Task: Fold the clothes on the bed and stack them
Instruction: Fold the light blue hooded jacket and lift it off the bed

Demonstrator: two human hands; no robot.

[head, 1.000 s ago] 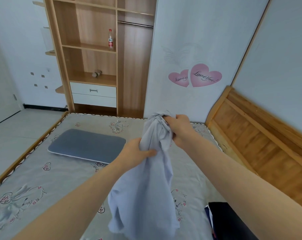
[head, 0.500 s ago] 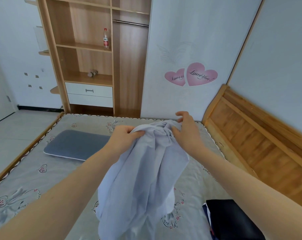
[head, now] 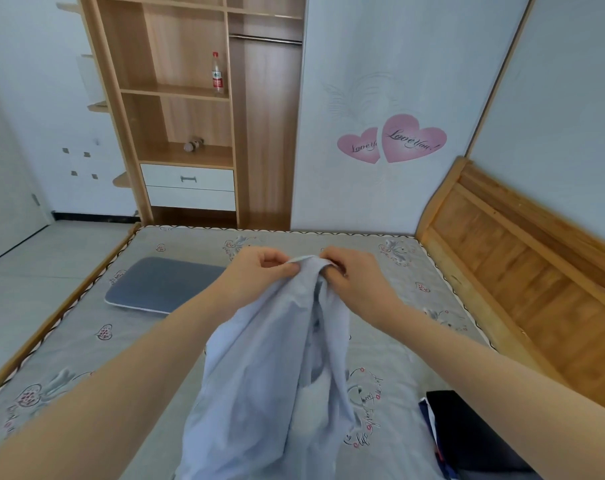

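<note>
A light blue shirt [head: 269, 375] hangs bunched in the air over the bed [head: 69, 344]. My left hand [head: 256, 275] pinches its top edge from the left. My right hand [head: 353, 282] pinches the same edge a little to the right, the two hands nearly touching. The cloth falls in loose folds down to the lower edge of the view. A dark garment [head: 467, 438] lies on the mattress at the lower right, partly cut off by the frame.
A blue-grey pillow [head: 162, 284] lies on the mattress at the left. A wooden headboard [head: 522, 271] runs along the right side. A wooden wardrobe [head: 190, 109] with shelves, a bottle [head: 217, 73] and drawers stands beyond the bed's far edge.
Both hands have shifted from clutching the bunched cloth to pinching its top edge close together. The shirt has opened out somewhat and hangs lower and wider.
</note>
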